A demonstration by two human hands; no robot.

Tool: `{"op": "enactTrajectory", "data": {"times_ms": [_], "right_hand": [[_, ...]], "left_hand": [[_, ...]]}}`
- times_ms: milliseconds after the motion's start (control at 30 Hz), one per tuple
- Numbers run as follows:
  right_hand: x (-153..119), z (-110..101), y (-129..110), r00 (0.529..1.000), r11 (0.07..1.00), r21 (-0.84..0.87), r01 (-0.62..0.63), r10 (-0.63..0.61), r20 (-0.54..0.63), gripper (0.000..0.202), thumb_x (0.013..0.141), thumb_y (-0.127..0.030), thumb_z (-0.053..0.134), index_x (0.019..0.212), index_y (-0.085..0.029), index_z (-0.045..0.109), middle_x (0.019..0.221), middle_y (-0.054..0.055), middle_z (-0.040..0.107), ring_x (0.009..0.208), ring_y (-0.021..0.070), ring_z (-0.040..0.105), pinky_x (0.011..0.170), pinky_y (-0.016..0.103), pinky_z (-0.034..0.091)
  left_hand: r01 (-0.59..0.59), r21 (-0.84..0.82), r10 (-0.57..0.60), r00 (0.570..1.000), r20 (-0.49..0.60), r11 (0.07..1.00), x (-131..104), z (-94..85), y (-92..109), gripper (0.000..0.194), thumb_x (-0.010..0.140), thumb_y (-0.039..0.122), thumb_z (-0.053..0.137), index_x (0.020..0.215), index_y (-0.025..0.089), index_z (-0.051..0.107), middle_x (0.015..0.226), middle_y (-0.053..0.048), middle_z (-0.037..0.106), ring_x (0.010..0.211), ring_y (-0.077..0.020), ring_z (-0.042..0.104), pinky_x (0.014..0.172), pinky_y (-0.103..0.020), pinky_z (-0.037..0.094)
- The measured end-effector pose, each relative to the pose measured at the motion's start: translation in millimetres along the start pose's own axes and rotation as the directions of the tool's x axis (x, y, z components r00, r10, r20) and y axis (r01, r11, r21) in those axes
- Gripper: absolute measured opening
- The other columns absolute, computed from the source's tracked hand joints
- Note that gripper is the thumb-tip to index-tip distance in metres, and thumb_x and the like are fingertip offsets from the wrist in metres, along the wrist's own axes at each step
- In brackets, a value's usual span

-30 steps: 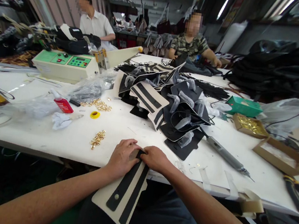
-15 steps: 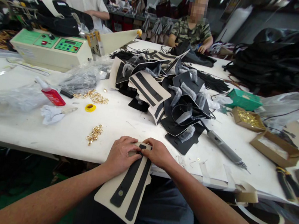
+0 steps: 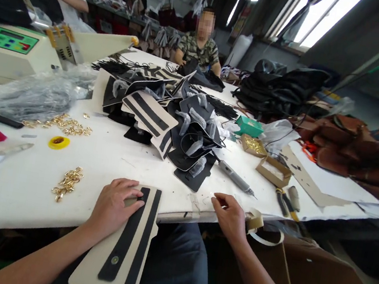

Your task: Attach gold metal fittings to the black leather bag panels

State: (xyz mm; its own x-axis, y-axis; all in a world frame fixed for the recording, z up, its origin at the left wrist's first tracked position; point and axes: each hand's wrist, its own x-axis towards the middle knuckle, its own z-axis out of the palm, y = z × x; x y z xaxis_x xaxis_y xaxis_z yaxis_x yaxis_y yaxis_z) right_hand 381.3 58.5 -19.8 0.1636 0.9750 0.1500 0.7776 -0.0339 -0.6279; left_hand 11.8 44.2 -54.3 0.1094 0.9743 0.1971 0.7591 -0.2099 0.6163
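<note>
While the left hand (image 3: 113,204) held the upper part of a beige panel (image 3: 132,246), thumb and fingertips set at the end of one dark strip (image 3: 125,237), the right hand (image 3: 231,218) stood apart from it at the tabletop (image 3: 108,158) edge, its fingers bent; whether anything small lay between their tips, I cannot tell. The panel's top rested at the edge, and its lower part hung over the person's lap, a round stud (image 3: 114,260) showing near the strip's lower end. Left of the panel lay a small pile of gold hardware (image 3: 68,183), with a yellow ring (image 3: 63,145) behind it. Beyond the hands was a heap of similar panels (image 3: 148,115), with a grey pen-shaped tool (image 3: 234,175) to its right. Across the tabletop sat a person in a camouflage shirt (image 3: 199,50).
</note>
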Motion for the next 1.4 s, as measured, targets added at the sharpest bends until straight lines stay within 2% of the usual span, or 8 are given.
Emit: {"op": "enactTrajectory", "data": {"times_ms": [133,533,667,800,900,1000,1233,1400], "right_hand": [[16.6,-8.6,23.3,0.997,0.992,-0.122,-0.029,0.039,0.073,0.031,0.091,-0.038,0.062,0.106,-0.016,0.078,0.095,0.007,0.071,0.085,0.0214,0.066,0.085,0.034,0.050],[45.0,-10.6,14.7,0.942,0.951,-0.308,0.033,0.074,0.327,0.021,0.091,-0.035,0.064,0.097,-0.025,0.081,0.100,0.004,0.076,0.090,0.0211,0.068,0.080,0.030,0.046],[54.5,-8.5,16.4,0.923,0.884,-0.444,0.148,0.037,0.383,0.023,0.094,-0.041,0.061,0.098,-0.028,0.080,0.104,0.003,0.078,0.092,0.0223,0.069,0.075,0.031,0.043],[53.7,-3.1,13.1,0.901,0.735,-0.585,0.344,-0.084,0.424,0.033,0.102,-0.042,0.048,0.099,-0.026,0.077,0.103,0.005,0.076,0.090,0.0221,0.070,0.066,0.030,0.037],[50.7,0.1,10.7,0.894,0.639,-0.652,0.408,-0.134,0.428,0.036,0.104,-0.038,0.043,0.093,-0.023,0.074,0.097,0.006,0.074,0.084,0.0213,0.069,0.061,0.031,0.033],[49.6,3.0,13.6,0.905,0.611,-0.677,0.411,-0.183,0.385,0.035,0.103,-0.036,0.044,0.092,-0.023,0.074,0.094,0.006,0.074,0.082,0.0209,0.069,0.060,0.031,0.032],[47.9,8.2,28.2,0.930,0.714,-0.598,0.364,-0.248,0.270,0.039,0.102,-0.045,0.044,0.103,-0.024,0.077,0.107,0.007,0.077,0.091,0.0244,0.072,0.065,0.032,0.041],[49.0,6.0,31.2,0.933,0.728,-0.588,0.352,-0.224,0.280,0.039,0.101,-0.048,0.045,0.102,-0.025,0.076,0.107,0.006,0.077,0.088,0.0262,0.072,0.063,0.034,0.041]], "left_hand": [[-0.024,-0.008,0.024,0.999,-0.022,1.000,-1.3,1.8,-2.1,0.013,0.087,0.037,0.076,0.099,0.031,0.081,0.127,-0.002,0.073,0.124,-0.0313,0.059,0.108,-0.053,0.048],[-0.001,0.006,0.001,1.000,-0.021,1.000,-0.1,2.4,-1.2,0.012,0.086,0.032,0.078,0.098,0.032,0.080,0.128,-0.002,0.073,0.125,-0.0315,0.058,0.105,-0.054,0.047],[0.027,0.005,-0.027,1.000,-0.005,1.000,0.4,-2.0,5.1,0.012,0.085,0.030,0.080,0.097,0.032,0.080,0.129,-0.002,0.073,0.126,-0.0307,0.058,0.104,-0.053,0.046],[0.051,-0.007,-0.051,0.999,0.002,0.999,0.4,-5.6,8.9,0.014,0.084,0.028,0.082,0.097,0.031,0.079,0.129,-0.002,0.073,0.125,-0.0298,0.058,0.103,-0.051,0.046],[0.043,-0.015,-0.043,0.999,-0.011,0.999,-0.2,-5.4,8.7,0.015,0.083,0.027,0.083,0.097,0.031,0.079,0.128,-0.002,0.073,0.126,-0.0294,0.058,0.104,-0.050,0.046],[0.042,-0.012,-0.042,0.999,-0.024,0.999,-0.4,-3.8,7.1,0.015,0.082,0.028,0.084,0.096,0.031,0.079,0.128,-0.002,0.073,0.126,-0.0302,0.057,0.104,-0.051,0.047],[0.042,-0.028,-0.043,0.998,-0.042,0.999,-0.1,-4.2,7.3,0.014,0.082,0.027,0.084,0.094,0.030,0.079,0.126,-0.003,0.073,0.124,-0.0301,0.058,0.104,-0.051,0.047],[0.036,-0.036,-0.038,0.998,-0.058,0.999,-2.0,-4.3,7.6,0.015,0.080,0.026,0.086,0.093,0.031,0.078,0.126,-0.001,0.074,0.125,-0.0294,0.058,0.103,-0.050,0.047]]}}
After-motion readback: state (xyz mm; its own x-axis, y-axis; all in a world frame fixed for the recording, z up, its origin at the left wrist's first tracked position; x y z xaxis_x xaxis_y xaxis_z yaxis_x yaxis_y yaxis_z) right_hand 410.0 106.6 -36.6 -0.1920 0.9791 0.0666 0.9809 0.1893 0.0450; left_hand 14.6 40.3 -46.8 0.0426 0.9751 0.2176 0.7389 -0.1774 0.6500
